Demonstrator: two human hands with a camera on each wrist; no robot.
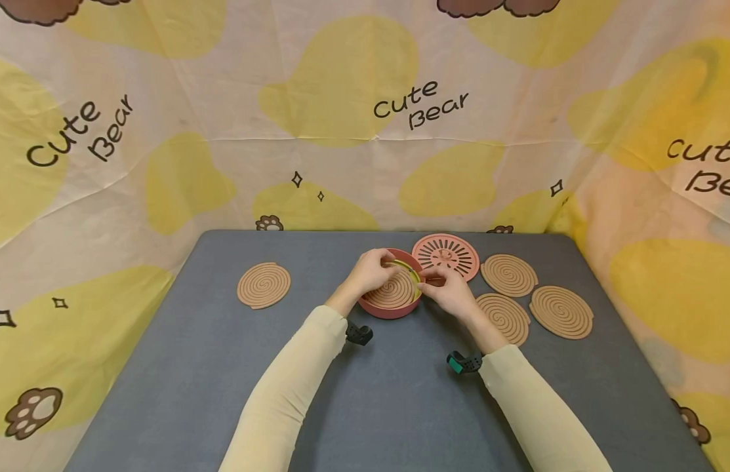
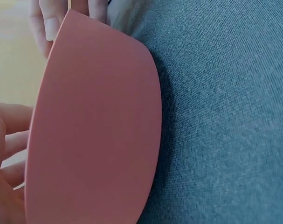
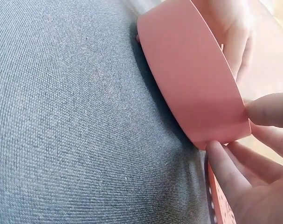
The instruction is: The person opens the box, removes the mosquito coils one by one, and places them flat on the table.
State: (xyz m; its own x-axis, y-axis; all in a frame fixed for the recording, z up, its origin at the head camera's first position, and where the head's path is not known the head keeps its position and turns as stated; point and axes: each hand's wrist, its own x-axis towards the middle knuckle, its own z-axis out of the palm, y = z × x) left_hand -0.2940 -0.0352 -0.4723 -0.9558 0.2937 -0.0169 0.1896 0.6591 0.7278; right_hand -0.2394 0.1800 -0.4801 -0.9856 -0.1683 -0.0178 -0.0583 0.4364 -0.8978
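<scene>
A round pink mosquito coil box [image 1: 390, 311] stands on the table with a tan mosquito coil [image 1: 389, 293] inside it. A curved yellow-green strip [image 1: 416, 278] shows along the inner right wall. My left hand [image 1: 373, 270] reaches over the box's far left rim, its fingertips at the strip's upper end. In the left wrist view the box wall [image 2: 94, 116] hides what those fingertips touch. At the right rim, my right hand [image 1: 450, 292] pinches the wall, with fingers [image 3: 225, 168] against the outside. The slotted pink lid [image 1: 453, 244] lies just behind that hand.
One loose coil [image 1: 263, 286] lies on the left of the grey table [image 1: 223, 393]. Three more rest at the right: a back coil [image 1: 509, 275], a front coil [image 1: 503, 318] beside my right forearm, and an outer coil [image 1: 561, 313]. A printed cloth [image 1: 341, 131] hangs behind.
</scene>
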